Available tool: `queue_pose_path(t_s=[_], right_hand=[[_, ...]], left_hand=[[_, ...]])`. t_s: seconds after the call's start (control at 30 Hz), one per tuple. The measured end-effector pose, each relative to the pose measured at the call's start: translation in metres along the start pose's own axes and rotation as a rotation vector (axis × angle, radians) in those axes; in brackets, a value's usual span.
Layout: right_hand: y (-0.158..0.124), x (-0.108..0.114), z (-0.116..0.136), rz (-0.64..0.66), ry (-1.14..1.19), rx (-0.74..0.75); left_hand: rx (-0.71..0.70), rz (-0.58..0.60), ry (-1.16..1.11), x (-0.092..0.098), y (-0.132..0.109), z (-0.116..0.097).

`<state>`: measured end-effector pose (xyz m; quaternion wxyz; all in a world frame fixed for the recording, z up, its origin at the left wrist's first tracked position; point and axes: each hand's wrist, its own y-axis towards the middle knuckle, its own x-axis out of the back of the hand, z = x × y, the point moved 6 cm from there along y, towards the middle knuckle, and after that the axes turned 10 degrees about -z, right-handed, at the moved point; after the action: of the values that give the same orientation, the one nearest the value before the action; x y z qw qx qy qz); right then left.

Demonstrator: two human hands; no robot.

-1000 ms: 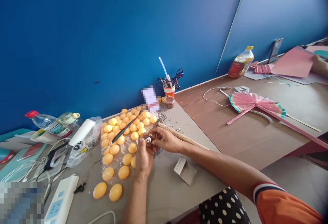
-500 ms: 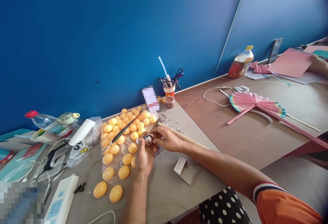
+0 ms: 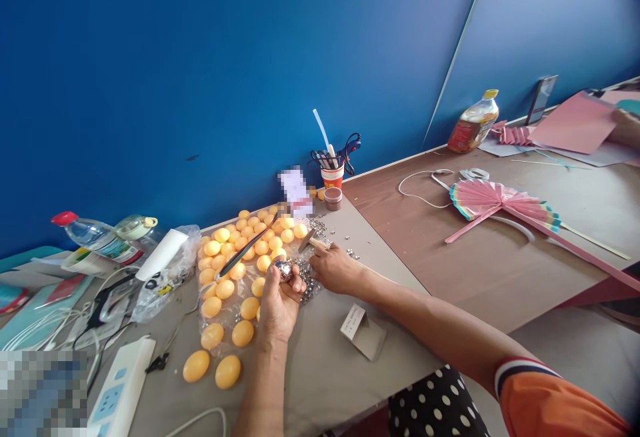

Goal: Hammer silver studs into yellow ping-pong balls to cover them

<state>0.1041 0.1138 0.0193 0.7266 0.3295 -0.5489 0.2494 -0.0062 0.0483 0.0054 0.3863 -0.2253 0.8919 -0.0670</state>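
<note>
In my left hand [image 3: 280, 307] is a small ball [image 3: 283, 269] studded with shiny metal thumbtacks, held up between thumb and curled fingers. My right hand [image 3: 336, 270] is closed over the wooden handle of a hammer [image 3: 320, 244] lying on the table; its fingertips are partly hidden. The hammer's dark head points toward the wall. Between my hands, loose silver thumbtacks [image 3: 311, 288] are spread in a pile. Left of my hands, several orange balls [image 3: 243, 334] sit on and around clear plastic, with dark-handled tweezers [image 3: 240, 258] lying across them.
An open small box [image 3: 364, 332] lies near the front edge. Toward the wall stand a paper cup of tools [image 3: 332, 177] and a small lidded tub [image 3: 333, 198]. Bottles, cables and a power strip [image 3: 120, 384] crowd the left. A pink paper fan [image 3: 493, 200] lies right, near another person's hand [image 3: 626, 127].
My right hand has left the studded ball and moved right onto the hammer handle. My left hand still holds the ball, its fingers now more visible.
</note>
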Motion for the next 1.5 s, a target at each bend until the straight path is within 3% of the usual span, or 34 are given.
queue_pose_path(t_s=[0.2, 0.37, 0.53, 0.8, 1.23, 1.5], right_hand=[[0.002, -0.008, 0.0, 0.027, -0.037, 0.038], [0.004, -0.003, -0.003, -0.059, 0.047, 0.0], [0.004, 0.003, -0.008, -0.199, 0.193, -0.119], [0.004, 0.002, -0.017, -0.318, 0.548, -0.269], [0.008, 0.003, -0.013, -0.255, 0.708, -0.186], [0.007, -0.012, -0.025, -0.129, 1.001, -0.488]], left_hand=[[0.04, 0.007, -0.006, -0.002, 0.0, 0.0], [0.045, -0.009, -0.011, -0.002, 0.0, -0.001], [0.053, -0.006, -0.017, -0.001, 0.001, 0.0], [0.04, -0.024, -0.013, -0.002, -0.001, -0.002], [0.039, -0.031, 0.008, -0.002, -0.001, -0.002], [0.039, -0.038, -0.01, 0.001, 0.001, 0.0]])
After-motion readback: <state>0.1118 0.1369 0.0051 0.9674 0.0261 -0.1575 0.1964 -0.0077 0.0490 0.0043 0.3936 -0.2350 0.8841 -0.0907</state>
